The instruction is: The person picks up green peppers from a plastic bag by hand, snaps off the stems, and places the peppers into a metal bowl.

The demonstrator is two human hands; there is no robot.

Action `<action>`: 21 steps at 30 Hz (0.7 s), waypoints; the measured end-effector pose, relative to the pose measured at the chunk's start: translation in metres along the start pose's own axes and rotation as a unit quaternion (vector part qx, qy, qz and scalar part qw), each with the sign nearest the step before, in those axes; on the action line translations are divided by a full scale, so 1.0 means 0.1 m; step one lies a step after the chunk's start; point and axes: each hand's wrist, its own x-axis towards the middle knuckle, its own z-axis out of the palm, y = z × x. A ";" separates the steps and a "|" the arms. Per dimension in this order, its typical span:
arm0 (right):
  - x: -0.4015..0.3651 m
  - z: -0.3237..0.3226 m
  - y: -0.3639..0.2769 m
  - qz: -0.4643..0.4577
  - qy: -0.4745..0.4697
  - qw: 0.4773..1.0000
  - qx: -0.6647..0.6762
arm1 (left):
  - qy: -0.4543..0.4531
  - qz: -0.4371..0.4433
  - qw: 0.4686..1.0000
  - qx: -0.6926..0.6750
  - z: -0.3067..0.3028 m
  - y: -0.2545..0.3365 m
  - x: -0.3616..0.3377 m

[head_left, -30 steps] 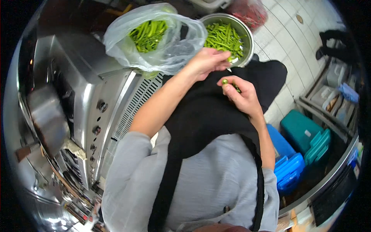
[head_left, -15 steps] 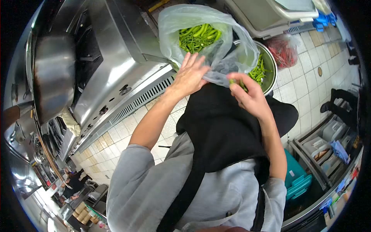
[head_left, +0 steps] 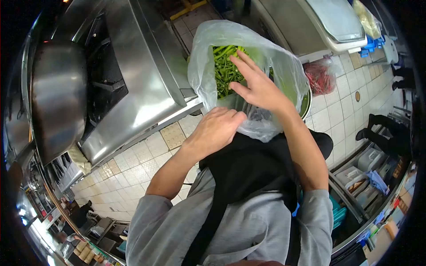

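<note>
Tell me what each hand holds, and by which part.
Left hand grips the plastic bag of green beans by its lower near side; right hand, fingers spread, holds nothing.

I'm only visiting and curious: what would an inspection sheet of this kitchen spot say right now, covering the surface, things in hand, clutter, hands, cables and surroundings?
Surface: tiled floor beside a steel cooker; no table in view.
Job's things: clear plastic bag of green beans; a metal bowl mostly hidden behind it.
Clutter: bag of red chillies; teal box.
Hands: right hand open, fingers spread at the bag's mouth; left hand curled against the bag's lower edge, grip unclear.
Cables: nothing seen.
Surroundings: large pan on the cooker; shelving on the right.
</note>
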 end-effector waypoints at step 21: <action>-0.02 0.11 1.38 0.145 0.070 0.984 0.075 | 0.186 -0.374 0.907 0.055 0.27 -0.64 1.44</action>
